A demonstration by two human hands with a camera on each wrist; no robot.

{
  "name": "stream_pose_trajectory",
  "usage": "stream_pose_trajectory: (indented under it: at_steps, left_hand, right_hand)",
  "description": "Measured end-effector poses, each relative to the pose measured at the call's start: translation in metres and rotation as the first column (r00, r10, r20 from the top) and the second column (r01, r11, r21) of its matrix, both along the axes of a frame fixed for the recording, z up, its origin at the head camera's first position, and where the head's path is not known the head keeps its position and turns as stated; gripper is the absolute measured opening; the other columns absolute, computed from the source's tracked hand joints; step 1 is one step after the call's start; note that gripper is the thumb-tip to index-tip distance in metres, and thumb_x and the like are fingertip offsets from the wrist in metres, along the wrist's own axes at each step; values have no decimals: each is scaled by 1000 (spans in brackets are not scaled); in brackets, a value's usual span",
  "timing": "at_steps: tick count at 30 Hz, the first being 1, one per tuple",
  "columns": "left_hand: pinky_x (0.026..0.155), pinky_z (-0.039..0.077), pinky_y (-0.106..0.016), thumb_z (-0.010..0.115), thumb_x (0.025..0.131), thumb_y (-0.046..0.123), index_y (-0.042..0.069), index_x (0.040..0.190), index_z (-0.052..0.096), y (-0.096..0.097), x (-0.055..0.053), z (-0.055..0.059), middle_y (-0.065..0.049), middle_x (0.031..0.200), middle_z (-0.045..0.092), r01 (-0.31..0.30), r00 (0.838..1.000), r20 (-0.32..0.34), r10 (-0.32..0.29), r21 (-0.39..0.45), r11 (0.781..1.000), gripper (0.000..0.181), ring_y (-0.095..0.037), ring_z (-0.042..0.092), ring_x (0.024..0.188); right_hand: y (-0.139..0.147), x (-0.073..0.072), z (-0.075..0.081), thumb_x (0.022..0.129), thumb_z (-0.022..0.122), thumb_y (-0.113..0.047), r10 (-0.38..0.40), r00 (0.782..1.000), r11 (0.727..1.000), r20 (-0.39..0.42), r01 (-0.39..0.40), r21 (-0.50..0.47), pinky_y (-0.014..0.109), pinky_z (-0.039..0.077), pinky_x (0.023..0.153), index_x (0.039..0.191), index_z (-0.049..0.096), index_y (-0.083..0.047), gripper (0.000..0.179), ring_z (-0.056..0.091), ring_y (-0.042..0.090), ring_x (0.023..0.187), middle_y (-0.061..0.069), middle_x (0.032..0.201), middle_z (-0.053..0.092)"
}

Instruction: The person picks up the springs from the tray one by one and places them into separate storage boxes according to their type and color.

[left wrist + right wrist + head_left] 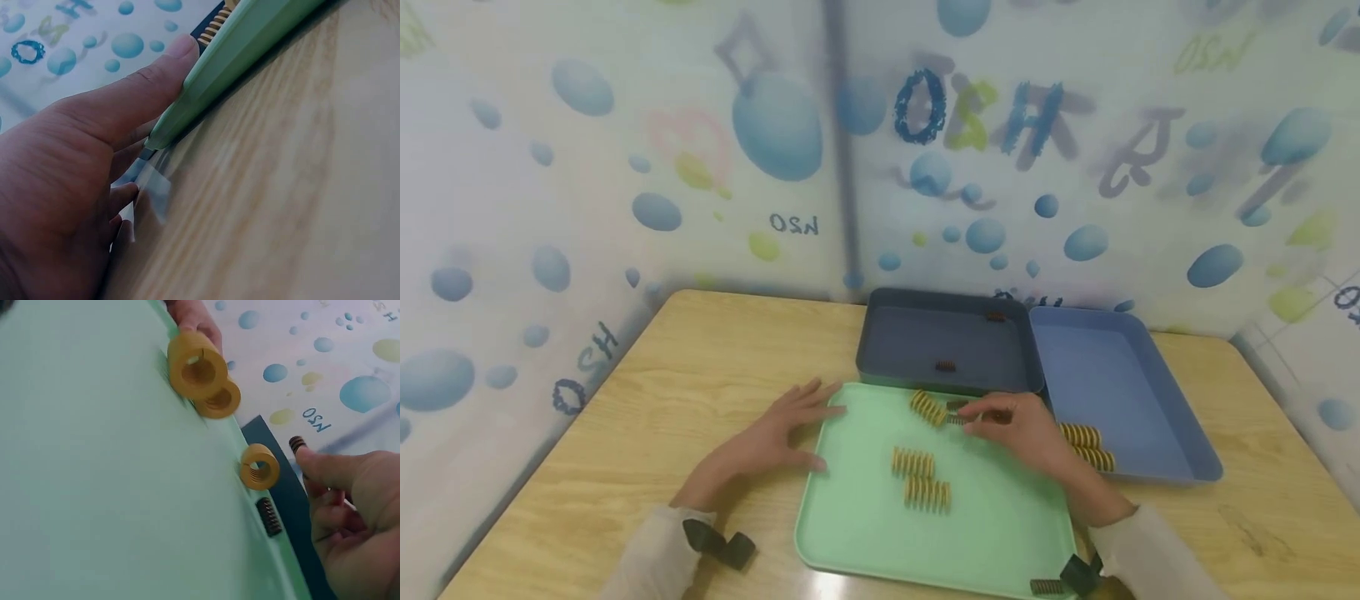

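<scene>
My right hand (1018, 425) pinches a small dark coil spring (297, 444) between thumb and fingertips, over the far edge of the green tray (865, 533). Close by on the tray lie a yellow coil spring (928, 407) and a small dark spring (269, 516). Two more yellow springs (912, 462) lie near the tray's middle. At the green tray's left edge, my left hand (767, 437) rests with fingers extended, its thumb (169, 65) touching the rim.
A dark tray (947, 333) behind the green one contains two small dark springs (945, 365). To its right stands a blue tray (1120, 367) with two yellow springs (1079, 434) at its near left corner. Another dark spring (1047, 587) lies at the green tray's near right corner.
</scene>
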State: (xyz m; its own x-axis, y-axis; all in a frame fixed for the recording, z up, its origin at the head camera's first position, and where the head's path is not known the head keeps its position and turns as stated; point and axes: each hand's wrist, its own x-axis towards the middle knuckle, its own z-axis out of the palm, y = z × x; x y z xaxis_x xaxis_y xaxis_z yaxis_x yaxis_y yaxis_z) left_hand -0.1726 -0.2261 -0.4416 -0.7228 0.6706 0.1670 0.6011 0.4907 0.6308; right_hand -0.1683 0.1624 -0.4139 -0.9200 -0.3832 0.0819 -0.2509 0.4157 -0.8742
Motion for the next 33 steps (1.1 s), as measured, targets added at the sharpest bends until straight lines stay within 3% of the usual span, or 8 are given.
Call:
stream_pose_trajectory:
  at_steps: [6, 8, 12, 14, 19, 24, 33]
  left_hand:
    - [110, 2, -62, 76, 76, 47, 17, 140, 51, 1, 0, 0, -9, 156, 24, -7, 1000, 0, 7, 0, 1000, 75, -41, 8, 142]
    - [110, 1, -61, 76, 75, 47, 17, 140, 51, 1, 1, 2, -9, 156, 23, -8, 1000, 7, 8, -1, 1000, 76, -40, 7, 143]
    - [110, 2, -62, 76, 75, 46, 15, 140, 51, 2, 1, 3, -9, 156, 24, -7, 1000, 4, 7, 3, 1000, 75, -41, 7, 142]
    - [110, 2, -62, 77, 75, 45, 15, 139, 51, 2, 1, 3, -9, 156, 24, -8, 1000, 1, 8, 7, 1000, 75, -41, 8, 142]
    - [110, 2, -61, 76, 75, 46, 16, 140, 51, 1, 1, 2, -9, 156, 23, -9, 1000, -2, 9, 5, 1000, 76, -40, 7, 143]
    - [110, 2, -62, 76, 75, 46, 16, 139, 51, -1, 1, 2, -8, 157, 23, -13, 1000, -7, 13, 3, 1000, 76, -40, 8, 143]
    - [110, 1, -62, 76, 76, 46, 16, 140, 51, 1, 2, 5, -8, 157, 23, -11, 1000, 14, 11, 3, 1000, 75, -40, 7, 143]
  right_hand:
    - [-12, 2, 41, 86, 71, -10, -15, 999, 1000, -46, 16, 11, 32, 52, 63, 105, 73, -4, 20, 61, 23, 75, 8, 97, 69]
    - [-15, -3, 47, 86, 71, -11, -15, 998, 1000, -55, 16, 11, 35, 54, 67, 106, 73, -4, 21, 63, 22, 79, 9, 100, 69]
    - [-10, -27, 35, 87, 72, -21, -50, 998, 999, -39, 50, -4, 43, 54, 69, 109, 73, -11, 24, 65, 22, 88, 6, 109, 68]
    - [-8, -39, 29, 86, 72, -29, -70, 997, 998, -36, 70, -2, 41, 53, 67, 109, 73, -16, 27, 65, 19, 88, 3, 111, 68]
    - [-15, -57, 31, 84, 72, -39, -120, 993, 993, 2, 119, 26, 39, 52, 74, 110, 72, -21, 31, 64, 17, 94, -2, 111, 68]
    - [-25, -75, 29, 84, 73, -36, -158, 986, 987, 55, 156, 31, 40, 52, 84, 110, 72, -21, 31, 62, 17, 102, -2, 111, 68]
    - [-34, -100, 17, 86, 73, -26, -231, 971, 970, 63, 226, 85, 39, 53, 81, 111, 72, -14, 27, 62, 22, 101, 5, 110, 69]
